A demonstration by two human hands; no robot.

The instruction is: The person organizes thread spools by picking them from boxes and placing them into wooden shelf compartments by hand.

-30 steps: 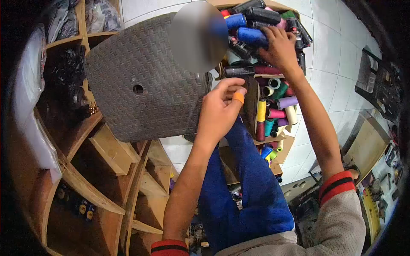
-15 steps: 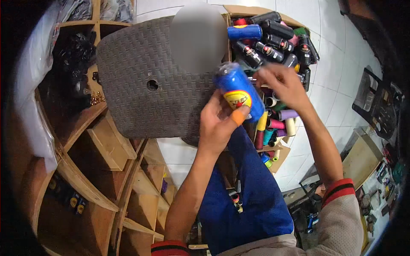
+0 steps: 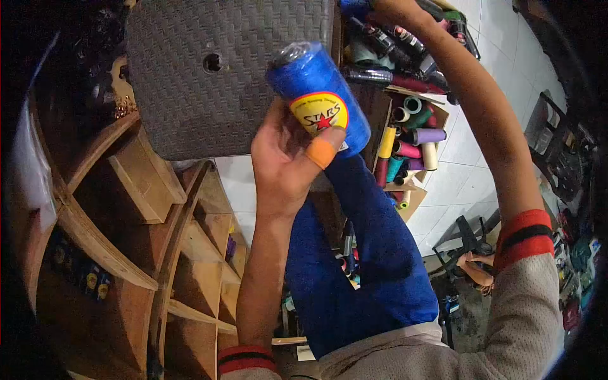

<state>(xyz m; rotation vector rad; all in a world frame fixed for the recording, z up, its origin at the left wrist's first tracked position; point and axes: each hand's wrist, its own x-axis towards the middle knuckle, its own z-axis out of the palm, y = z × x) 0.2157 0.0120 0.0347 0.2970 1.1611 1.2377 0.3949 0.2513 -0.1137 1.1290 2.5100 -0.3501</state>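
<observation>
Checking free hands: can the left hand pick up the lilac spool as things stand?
Probably not: the left hand has its grip on the blue STARS spool, so it looks too full. The lilac spool itself seems uncovered.

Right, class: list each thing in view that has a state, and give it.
Blue Stars spool: tilted, label showing
Left hand: closed around that spool
Right hand: partly cut off at top edge, grip unclear
Orange band: wrapped round left thumb
Lavender spool: lying on its side
Wooden shelves: open-fronted
Dark woven-patterned panel: pierced by a hole
</observation>
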